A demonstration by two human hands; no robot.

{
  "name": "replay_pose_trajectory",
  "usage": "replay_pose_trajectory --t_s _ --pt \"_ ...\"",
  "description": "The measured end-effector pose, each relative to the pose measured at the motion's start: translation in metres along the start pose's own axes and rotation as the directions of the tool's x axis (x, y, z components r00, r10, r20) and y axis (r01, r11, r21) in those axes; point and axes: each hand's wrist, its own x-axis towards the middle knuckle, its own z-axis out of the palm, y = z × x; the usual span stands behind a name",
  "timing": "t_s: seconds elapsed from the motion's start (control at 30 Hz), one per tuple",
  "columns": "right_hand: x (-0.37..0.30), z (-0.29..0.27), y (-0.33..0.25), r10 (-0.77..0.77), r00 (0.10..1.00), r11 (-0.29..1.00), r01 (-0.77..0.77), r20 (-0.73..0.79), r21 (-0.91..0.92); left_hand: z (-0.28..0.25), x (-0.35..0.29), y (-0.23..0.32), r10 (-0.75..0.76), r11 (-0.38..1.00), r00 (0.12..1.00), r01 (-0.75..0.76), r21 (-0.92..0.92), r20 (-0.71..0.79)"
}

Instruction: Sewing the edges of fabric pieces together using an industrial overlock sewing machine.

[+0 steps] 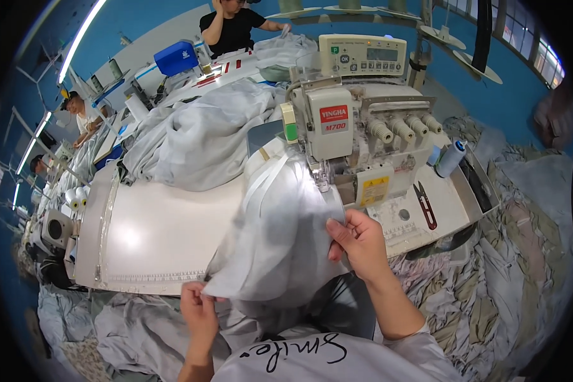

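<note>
A light grey piece of fabric (267, 254) hangs over the front edge of the table, its far end under the needle area of a white overlock sewing machine (328, 121). My left hand (199, 309) pinches the fabric's lower left corner, at the table's front edge. Higher up, my right hand (356, 245) grips the fabric's right edge between thumb and fingers, just in front of the machine's presser foot (321, 178). A lamp lights the cloth brightly by the needle.
Behind the fabric lies a heap of grey cloth (197, 134) on the white table (159, 229). Red-handled thread snips (424, 205) and a blue thread spool (451, 159) rest right of the machine. Cloth piles (490, 267) fill the right side. Co-workers (232, 28) sit beyond.
</note>
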Motion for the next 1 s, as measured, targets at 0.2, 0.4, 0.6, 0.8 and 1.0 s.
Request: replay_pose_trajectory --t_s 0.2,0.4,0.6,0.8,1.0 --pt "-0.002 -0.004 -0.001 -0.005 1.000 1.000 0.004 -0.009 -0.028 0.006 0.059 0.031 0.190 0.937 0.963 -0.236 -0.259 -0.190" --pt "0.002 -0.005 -0.002 0.007 1.000 0.999 -0.006 0.026 -0.036 0.016 0.108 0.063 0.254 0.816 0.924 -0.363 -0.449 -0.287" --pt "0.001 0.000 -0.006 0.017 0.999 0.997 -0.021 -0.051 -0.081 0.020 0.158 0.077 0.390 0.736 0.824 -0.547 -0.398 -0.411" --pt "-0.003 0.003 -0.008 0.000 0.999 1.000 -0.001 -0.052 -0.024 0.003 0.200 0.097 0.482 0.728 0.773 -0.615 -0.302 -0.413" --pt "-0.006 0.001 -0.009 0.000 0.998 1.000 -0.001 -0.066 -0.016 0.003 0.244 0.119 0.518 0.720 0.738 -0.649 -0.244 -0.432"
